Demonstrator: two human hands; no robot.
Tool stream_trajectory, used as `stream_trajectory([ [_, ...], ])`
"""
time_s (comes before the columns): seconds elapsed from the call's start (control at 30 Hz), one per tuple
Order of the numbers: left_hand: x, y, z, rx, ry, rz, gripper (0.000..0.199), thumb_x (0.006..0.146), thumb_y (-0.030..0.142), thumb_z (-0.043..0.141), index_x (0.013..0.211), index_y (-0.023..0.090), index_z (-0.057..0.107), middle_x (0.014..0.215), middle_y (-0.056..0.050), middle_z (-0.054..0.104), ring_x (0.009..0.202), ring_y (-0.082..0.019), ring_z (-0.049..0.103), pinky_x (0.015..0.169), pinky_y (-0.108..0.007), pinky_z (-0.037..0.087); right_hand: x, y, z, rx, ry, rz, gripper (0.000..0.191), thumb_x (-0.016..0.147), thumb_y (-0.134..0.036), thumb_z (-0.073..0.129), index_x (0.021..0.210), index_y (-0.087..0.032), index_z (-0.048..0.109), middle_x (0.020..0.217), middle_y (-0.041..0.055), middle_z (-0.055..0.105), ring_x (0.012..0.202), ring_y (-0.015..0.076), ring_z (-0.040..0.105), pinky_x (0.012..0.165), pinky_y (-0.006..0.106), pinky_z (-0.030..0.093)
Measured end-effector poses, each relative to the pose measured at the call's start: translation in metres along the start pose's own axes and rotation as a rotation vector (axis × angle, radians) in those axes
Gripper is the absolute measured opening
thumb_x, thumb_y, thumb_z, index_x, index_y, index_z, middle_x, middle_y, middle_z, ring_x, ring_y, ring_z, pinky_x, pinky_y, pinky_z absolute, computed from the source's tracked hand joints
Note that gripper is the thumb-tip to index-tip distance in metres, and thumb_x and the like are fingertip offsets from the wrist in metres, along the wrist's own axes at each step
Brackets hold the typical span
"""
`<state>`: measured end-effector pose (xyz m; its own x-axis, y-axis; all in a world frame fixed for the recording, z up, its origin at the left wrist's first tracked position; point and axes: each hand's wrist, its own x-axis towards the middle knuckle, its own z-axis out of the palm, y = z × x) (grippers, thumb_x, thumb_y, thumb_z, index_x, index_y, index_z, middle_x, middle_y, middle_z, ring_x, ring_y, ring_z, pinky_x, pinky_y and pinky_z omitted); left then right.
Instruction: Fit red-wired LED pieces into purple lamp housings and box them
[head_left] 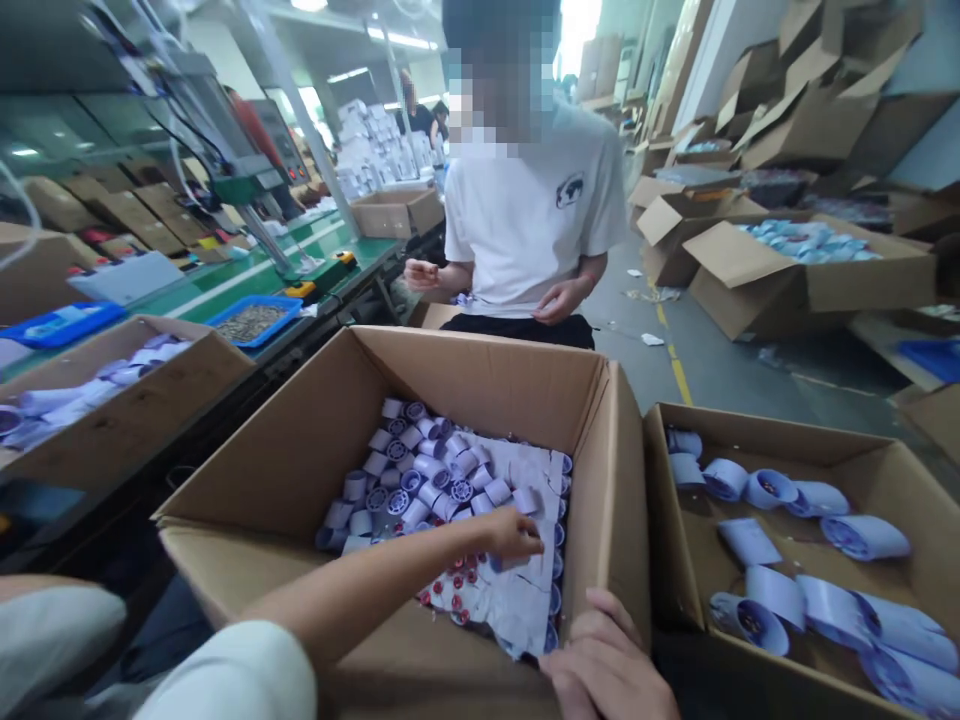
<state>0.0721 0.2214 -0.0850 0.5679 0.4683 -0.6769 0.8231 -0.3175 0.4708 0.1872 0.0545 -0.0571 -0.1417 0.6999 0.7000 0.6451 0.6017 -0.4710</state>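
My left hand point(517, 535) reaches into a large open cardboard box point(480, 350), its fingers curled together above a torn pale cardboard sheet point(525, 590). Whatever those fingers hold, if anything, is hidden. Short pale-violet plastic cylinders point(431, 468) lie jumbled on the sheet's far and left side; some show spoked ends. Small red round parts point(456, 590) show below my left forearm. More cylinders point(556, 570) line up along the sheet's right edge, lower down. My right hand point(607, 660) grips the box's near right corner, fingers over the edge.
Facing me across the box stands a person in a white T-shirt point(517, 230). To the right is another box point(780, 425) with larger plastic cylinders. On the left run a green conveyor point(255, 270), a blue tray of small parts point(255, 322) and a box of tubes point(127, 410).
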Motion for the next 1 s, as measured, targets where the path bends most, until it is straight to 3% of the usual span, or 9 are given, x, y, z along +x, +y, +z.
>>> stream_trajectory([
  [0.07, -0.044, 0.006, -0.026, -0.099, 0.052, 0.074, 0.025, 0.096, 0.033, 0.055, 0.104, 0.016, 0.070, 0.100, -0.002, 0.074, 0.096, -0.019, 0.068, 0.089, -0.031, 0.054, 0.013, -0.002, -0.004, -0.048, 0.075, 0.063, 0.010, 0.092, -0.018, 0.055, 0.095, -0.020, 0.065, 0.073, 0.0003, 0.072, 0.066, 0.0150, 0.071, 0.082, 0.028, 0.060],
  [0.13, -0.094, 0.013, -0.040, -0.185, 0.090, 0.176, 0.026, 0.094, 0.036, 0.054, 0.103, 0.020, 0.073, 0.100, 0.001, 0.075, 0.098, -0.015, 0.066, 0.090, -0.022, 0.050, 0.025, -0.009, -0.008, -0.126, 0.167, 0.146, 0.023, 0.096, -0.033, 0.054, 0.109, -0.018, 0.066, 0.090, 0.0070, 0.075, 0.079, 0.0192, 0.074, 0.072, 0.026, 0.062],
  [0.2, -0.139, 0.020, -0.039, -0.244, 0.121, 0.256, 0.029, 0.092, 0.039, 0.054, 0.103, 0.021, 0.073, 0.097, 0.002, 0.074, 0.093, -0.014, 0.066, 0.084, -0.019, 0.050, 0.034, -0.019, -0.011, -0.119, 0.179, 0.156, 0.034, 0.098, -0.042, 0.050, 0.118, -0.019, 0.065, 0.097, 0.0093, 0.074, 0.084, 0.0200, 0.075, 0.069, 0.023, 0.062],
  [0.3, -0.183, 0.024, -0.014, -0.366, 0.190, 0.333, 0.032, 0.086, 0.045, 0.058, 0.094, 0.019, 0.075, 0.076, 0.003, 0.065, 0.072, -0.012, 0.056, 0.070, -0.020, 0.046, 0.042, -0.036, -0.016, 0.119, 0.040, 0.102, 0.031, 0.100, -0.038, 0.046, 0.117, -0.023, 0.068, 0.090, 0.0053, 0.071, 0.079, 0.0147, 0.074, 0.070, 0.016, 0.060],
  [0.4, -0.199, 0.021, 0.015, -0.495, 0.294, 0.353, 0.038, 0.082, 0.051, 0.061, 0.085, 0.016, 0.074, 0.066, 0.004, 0.050, 0.064, -0.011, 0.044, 0.061, -0.020, 0.039, 0.041, -0.046, -0.020, 0.316, -0.131, 0.035, 0.031, 0.100, -0.041, 0.048, 0.113, -0.024, 0.070, 0.090, 0.0057, 0.070, 0.077, 0.0139, 0.073, 0.072, 0.016, 0.058],
  [0.5, -0.207, 0.020, 0.033, -0.596, 0.374, 0.355, 0.049, 0.077, 0.062, 0.063, 0.082, 0.014, 0.073, 0.067, 0.002, 0.050, 0.065, -0.012, 0.043, 0.060, -0.022, 0.037, 0.037, -0.052, -0.024, 0.360, -0.229, 0.012, 0.032, 0.096, -0.043, 0.053, 0.117, -0.024, 0.068, 0.095, 0.0074, 0.069, 0.079, 0.0158, 0.072, 0.073, 0.018, 0.058],
  [0.67, -0.223, 0.028, 0.048, -0.670, 0.421, 0.413, 0.072, 0.071, 0.079, 0.058, 0.102, 0.015, 0.075, 0.083, -0.003, 0.061, 0.073, -0.015, 0.046, 0.066, -0.023, 0.040, 0.037, -0.067, -0.027, 0.388, -0.079, 0.115, 0.021, 0.094, -0.041, 0.058, 0.097, -0.027, 0.073, 0.084, 0.0038, 0.069, 0.069, 0.0140, 0.070, 0.065, 0.017, 0.057],
  [0.8, -0.232, 0.033, 0.056, -0.673, 0.364, 0.398, 0.060, 0.073, 0.072, 0.061, 0.084, 0.015, 0.075, 0.065, 0.003, 0.050, 0.062, -0.011, 0.037, 0.060, -0.023, 0.035, 0.035, -0.073, -0.028, 0.464, 0.025, 0.125, 0.023, 0.090, -0.046, 0.063, 0.091, -0.026, 0.074, 0.086, 0.0051, 0.072, 0.073, 0.0167, 0.071, 0.063, 0.019, 0.057],
  [1.0, -0.245, 0.034, 0.054, -0.419, 0.540, 0.300, 0.036, 0.085, 0.048, 0.057, 0.083, 0.017, 0.076, 0.082, -0.001, 0.059, 0.081, -0.017, 0.054, 0.077, -0.026, 0.039, 0.034, -0.088, -0.053, 0.492, -0.215, 0.327, 0.031, 0.092, -0.050, 0.057, 0.095, -0.023, 0.072, 0.084, 0.0041, 0.071, 0.070, 0.0153, 0.067, 0.066, 0.021, 0.054],
])
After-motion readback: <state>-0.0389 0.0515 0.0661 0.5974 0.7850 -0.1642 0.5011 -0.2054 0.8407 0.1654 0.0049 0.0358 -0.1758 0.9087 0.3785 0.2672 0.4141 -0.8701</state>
